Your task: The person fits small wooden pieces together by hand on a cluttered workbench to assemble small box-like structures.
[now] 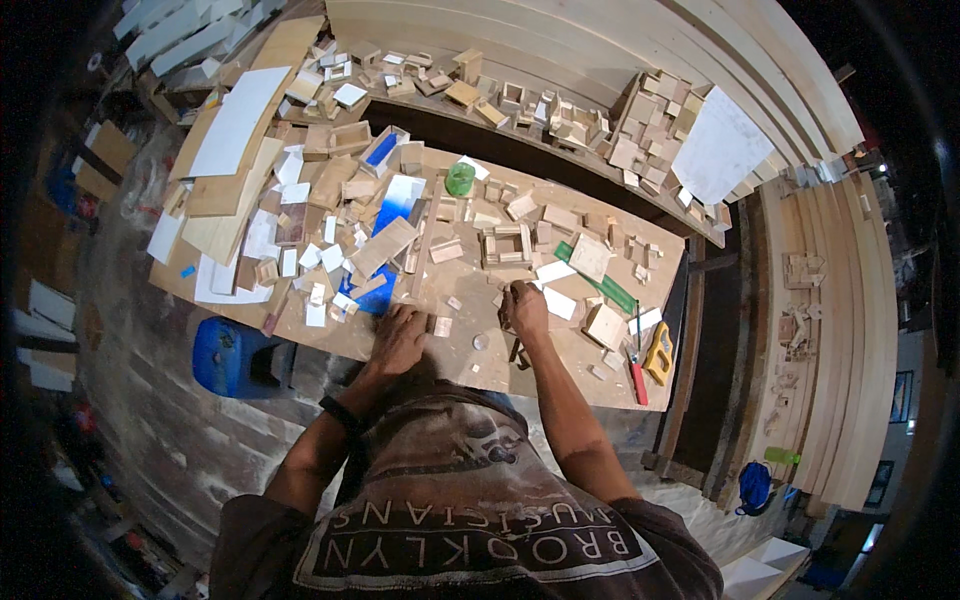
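Note:
My left hand (402, 338) rests at the front of the workbench with its fingers stretched forward and lying on the surface. Beside its fingertips is a small wooden block (439, 326). My right hand (525, 309) is closed, its fingers curled down over the bench; what they pinch, if anything, is hidden. A small pale wood piece (497, 299) lies by its fingertips. Between the hands sits a small round pale disc (481, 342), and a dark thin object (518, 354) lies under my right wrist. Farther back stands a small wooden frame box (507, 246).
Wood offcuts and white sheets crowd the left, with a blue strip (372, 292) among them. At right are a green strip (612, 292), a wooden box (606, 327), red-handled tool (638, 382) and yellow-handled tool (658, 354). A shelf (570, 160) of small boxes runs behind.

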`<state>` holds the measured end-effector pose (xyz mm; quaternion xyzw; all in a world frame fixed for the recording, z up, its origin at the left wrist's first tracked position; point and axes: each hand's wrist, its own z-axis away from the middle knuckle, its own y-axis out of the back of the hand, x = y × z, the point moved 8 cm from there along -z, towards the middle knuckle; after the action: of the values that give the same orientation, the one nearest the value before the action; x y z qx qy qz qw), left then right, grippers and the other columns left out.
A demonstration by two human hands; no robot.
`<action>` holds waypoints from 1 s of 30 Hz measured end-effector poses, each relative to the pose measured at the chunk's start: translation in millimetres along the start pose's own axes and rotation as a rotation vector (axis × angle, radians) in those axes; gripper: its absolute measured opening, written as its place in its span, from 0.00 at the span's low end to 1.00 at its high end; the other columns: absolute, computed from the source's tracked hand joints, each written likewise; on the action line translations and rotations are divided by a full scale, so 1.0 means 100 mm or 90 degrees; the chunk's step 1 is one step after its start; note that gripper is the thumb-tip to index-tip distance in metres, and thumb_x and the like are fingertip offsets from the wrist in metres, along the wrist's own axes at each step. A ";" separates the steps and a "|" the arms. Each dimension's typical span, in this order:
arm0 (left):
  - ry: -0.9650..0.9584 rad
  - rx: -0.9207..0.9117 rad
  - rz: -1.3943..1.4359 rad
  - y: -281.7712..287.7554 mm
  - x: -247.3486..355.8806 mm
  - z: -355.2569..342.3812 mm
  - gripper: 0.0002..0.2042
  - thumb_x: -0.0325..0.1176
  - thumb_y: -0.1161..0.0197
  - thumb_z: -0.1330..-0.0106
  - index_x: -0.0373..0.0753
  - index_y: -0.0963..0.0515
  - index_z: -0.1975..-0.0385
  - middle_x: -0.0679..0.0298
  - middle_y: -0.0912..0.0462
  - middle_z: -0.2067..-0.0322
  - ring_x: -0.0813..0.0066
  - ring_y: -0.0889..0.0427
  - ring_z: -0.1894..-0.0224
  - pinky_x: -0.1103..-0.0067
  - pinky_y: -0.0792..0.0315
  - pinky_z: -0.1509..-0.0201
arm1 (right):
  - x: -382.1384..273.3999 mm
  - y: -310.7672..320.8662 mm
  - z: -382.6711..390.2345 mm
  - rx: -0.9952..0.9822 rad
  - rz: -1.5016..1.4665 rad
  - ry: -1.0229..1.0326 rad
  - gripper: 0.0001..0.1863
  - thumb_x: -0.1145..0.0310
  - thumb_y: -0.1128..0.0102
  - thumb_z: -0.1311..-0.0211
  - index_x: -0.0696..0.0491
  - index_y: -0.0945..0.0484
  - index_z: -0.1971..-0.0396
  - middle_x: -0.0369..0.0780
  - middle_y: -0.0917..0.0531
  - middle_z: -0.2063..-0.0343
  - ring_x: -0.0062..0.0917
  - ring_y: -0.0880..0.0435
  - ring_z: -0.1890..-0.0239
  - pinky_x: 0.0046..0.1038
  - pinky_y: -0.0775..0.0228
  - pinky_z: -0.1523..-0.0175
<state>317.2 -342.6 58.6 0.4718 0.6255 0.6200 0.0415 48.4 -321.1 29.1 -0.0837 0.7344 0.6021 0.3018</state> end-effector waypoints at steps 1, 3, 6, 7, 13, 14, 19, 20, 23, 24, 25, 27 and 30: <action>0.018 0.014 0.026 0.01 -0.05 0.04 0.13 0.27 0.34 0.46 0.36 0.24 0.61 0.53 0.25 0.56 0.50 0.27 0.50 0.61 0.31 0.46 | -0.02 -0.05 -0.05 0.003 -0.005 0.007 0.08 0.68 0.38 0.39 0.57 0.19 0.65 0.52 0.18 0.70 0.49 0.18 0.63 0.43 0.25 0.58; 0.055 0.041 0.077 0.04 -0.14 0.13 0.13 0.26 0.34 0.46 0.35 0.23 0.60 0.52 0.25 0.55 0.49 0.27 0.50 0.60 0.31 0.45 | -0.05 -0.11 -0.10 0.005 -0.037 0.022 0.06 0.71 0.40 0.40 0.59 0.22 0.69 0.52 0.19 0.69 0.51 0.19 0.65 0.45 0.27 0.59; 0.102 0.059 0.052 0.09 -0.24 0.29 0.14 0.25 0.34 0.46 0.34 0.23 0.58 0.52 0.25 0.55 0.48 0.27 0.50 0.60 0.31 0.46 | -0.07 -0.23 -0.14 -0.040 -0.034 0.023 0.05 0.73 0.41 0.39 0.58 0.23 0.66 0.53 0.19 0.66 0.52 0.20 0.65 0.47 0.27 0.59; 0.123 0.066 0.081 0.07 -0.30 0.37 0.15 0.25 0.33 0.47 0.34 0.23 0.58 0.52 0.25 0.55 0.48 0.27 0.50 0.60 0.31 0.45 | -0.07 -0.28 -0.15 -0.049 -0.008 0.016 0.06 0.73 0.42 0.39 0.58 0.24 0.64 0.53 0.20 0.66 0.53 0.20 0.64 0.47 0.27 0.58; 0.180 0.148 0.048 0.24 -0.61 0.81 0.16 0.25 0.33 0.46 0.33 0.22 0.56 0.50 0.23 0.53 0.47 0.26 0.48 0.61 0.30 0.43 | -0.36 -0.24 -0.16 -0.049 0.030 0.051 0.07 0.73 0.46 0.38 0.57 0.24 0.61 0.53 0.20 0.64 0.52 0.18 0.61 0.47 0.24 0.57; 0.209 0.162 0.044 0.30 -0.67 0.89 0.15 0.26 0.34 0.46 0.33 0.22 0.57 0.50 0.23 0.53 0.47 0.26 0.47 0.61 0.30 0.42 | -0.47 -0.22 -0.16 -0.052 0.036 0.076 0.07 0.73 0.46 0.38 0.56 0.24 0.61 0.53 0.20 0.65 0.52 0.18 0.61 0.47 0.24 0.57; 0.298 0.196 0.058 0.65 -0.75 1.13 0.12 0.26 0.37 0.43 0.33 0.21 0.58 0.49 0.21 0.55 0.47 0.25 0.48 0.61 0.31 0.42 | -0.46 -0.43 -0.23 -0.075 0.071 0.063 0.08 0.73 0.48 0.39 0.54 0.24 0.61 0.50 0.19 0.67 0.49 0.18 0.62 0.44 0.23 0.56; 0.296 0.194 0.055 0.66 -0.77 1.17 0.12 0.27 0.37 0.42 0.33 0.21 0.58 0.49 0.21 0.55 0.47 0.25 0.49 0.61 0.31 0.42 | -0.46 -0.44 -0.24 -0.031 0.089 0.101 0.08 0.73 0.47 0.40 0.53 0.24 0.61 0.50 0.19 0.66 0.49 0.17 0.63 0.44 0.22 0.58; 0.286 0.188 0.037 0.59 -0.85 1.27 0.11 0.30 0.37 0.41 0.33 0.21 0.59 0.49 0.21 0.55 0.47 0.24 0.49 0.60 0.30 0.43 | -0.44 -0.51 -0.26 -0.071 0.171 0.068 0.08 0.73 0.46 0.42 0.53 0.23 0.62 0.49 0.18 0.66 0.48 0.17 0.63 0.44 0.22 0.57; 0.276 0.180 0.026 0.54 -0.86 1.25 0.11 0.32 0.36 0.39 0.33 0.21 0.60 0.50 0.21 0.55 0.46 0.24 0.49 0.60 0.30 0.45 | -0.43 -0.47 -0.26 -0.057 0.151 0.073 0.08 0.73 0.45 0.43 0.53 0.23 0.63 0.50 0.18 0.66 0.48 0.17 0.62 0.44 0.22 0.57; 0.265 0.171 0.015 0.49 -0.86 1.23 0.12 0.34 0.36 0.38 0.33 0.21 0.60 0.50 0.20 0.55 0.46 0.24 0.50 0.59 0.29 0.46 | -0.41 -0.47 -0.24 -0.074 0.144 0.069 0.08 0.73 0.46 0.41 0.53 0.23 0.61 0.51 0.19 0.65 0.49 0.17 0.62 0.45 0.23 0.57; 0.238 0.103 0.040 0.30 -0.84 1.09 0.13 0.31 0.36 0.40 0.33 0.22 0.56 0.50 0.22 0.52 0.48 0.25 0.48 0.61 0.30 0.43 | -0.35 -0.44 -0.20 -0.106 0.133 0.056 0.10 0.72 0.48 0.37 0.53 0.23 0.58 0.53 0.19 0.62 0.52 0.18 0.60 0.47 0.24 0.57; 0.144 0.081 -0.050 0.26 -0.56 0.71 0.18 0.31 0.36 0.41 0.34 0.25 0.50 0.51 0.26 0.47 0.50 0.28 0.44 0.62 0.32 0.40 | -0.42 -0.24 -0.10 -0.045 0.013 0.074 0.09 0.71 0.42 0.38 0.56 0.21 0.59 0.53 0.19 0.66 0.49 0.18 0.63 0.44 0.25 0.59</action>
<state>407.8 -331.4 34.1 0.3758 0.6822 0.6263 -0.0348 89.8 -347.0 33.0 -0.1215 0.7297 0.6248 0.2497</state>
